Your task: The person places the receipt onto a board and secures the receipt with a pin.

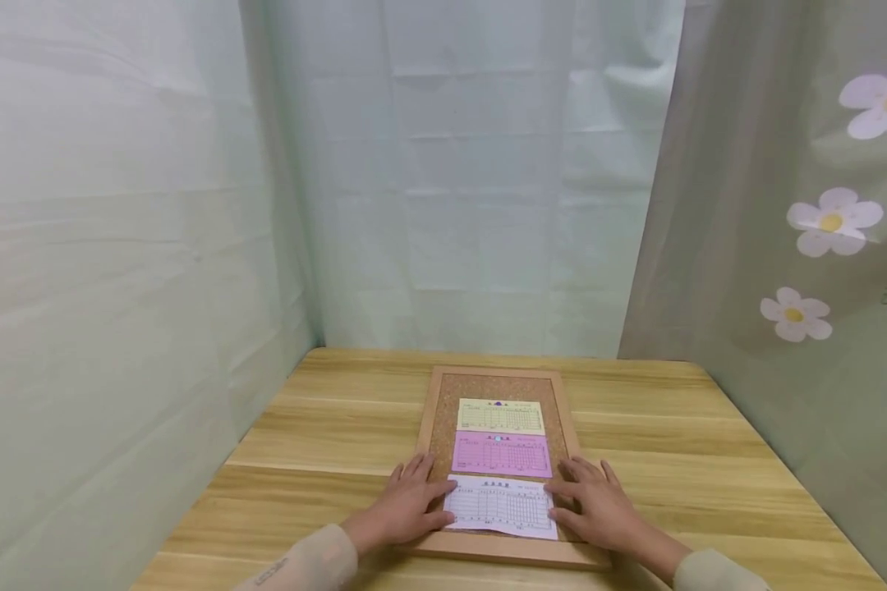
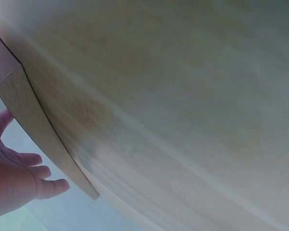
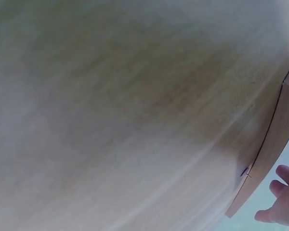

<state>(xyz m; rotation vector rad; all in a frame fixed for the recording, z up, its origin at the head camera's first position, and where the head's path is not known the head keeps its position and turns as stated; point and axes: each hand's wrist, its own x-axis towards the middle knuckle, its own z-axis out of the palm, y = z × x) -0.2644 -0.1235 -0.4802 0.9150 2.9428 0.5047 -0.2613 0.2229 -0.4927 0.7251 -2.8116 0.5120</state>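
Observation:
A framed cork board [image 1: 497, 386] lies on the table, with three printed form slips in a column on it. The yellow slip [image 1: 500, 419] is at the top and bears a purple spot at its heading. Below it, the pink slip [image 1: 501, 456] carries a pale blue spot at its heading. The white slip [image 1: 498, 507] lies lowest, its bottom edge slightly wavy. My left hand [image 1: 408, 505] spreads over the board's left frame, thumb and finger touching the white slip's left edge. On the other side, my right hand [image 1: 597, 507] rests across the right frame with fingertips on the slip's right edge.
The wooden table [image 1: 325, 443] extends on both sides of the board. Pale curtains [image 1: 480, 180] hang behind and at both sides. A small dark object [image 3: 245, 172] sits beside the board's frame [image 3: 272, 139] in the right wrist view.

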